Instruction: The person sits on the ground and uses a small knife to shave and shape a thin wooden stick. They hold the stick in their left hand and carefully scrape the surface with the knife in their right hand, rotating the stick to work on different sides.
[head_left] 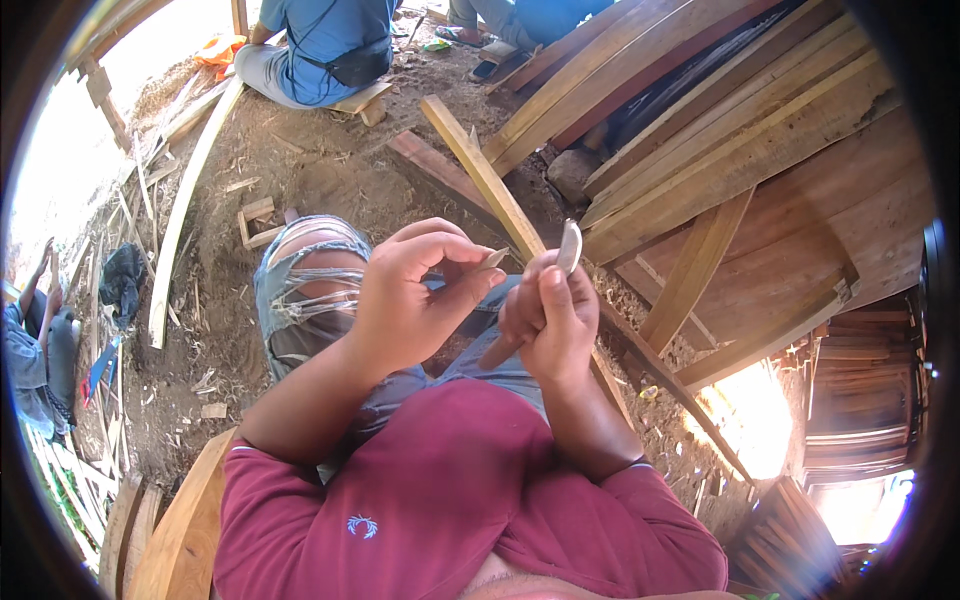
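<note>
Item 1, nearest: my right hand (548, 322), fist wrapped tight around a knife (567, 248). The wooden handle pokes out below the fist toward my lap; the pale blade rises above the thumb, long axis near upright, tipped slightly away from me.

Item 2, just left of that grip: my left hand (412, 300), thumb and forefinger pinched narrow on a small wood sliver (494, 259). The sliver points right and a little up, its free end close beside the blade's lower part; I cannot tell whether they touch. The left hand is the nearer to it.

Item 3, under both hands: knee in torn jeans (305, 290).

Item 4, beyond the blade: long plank (478, 165) on the dirt, stacked boards (720, 110) farther right.

Item 5, farthest: seated person in a blue shirt (322, 40).
</note>
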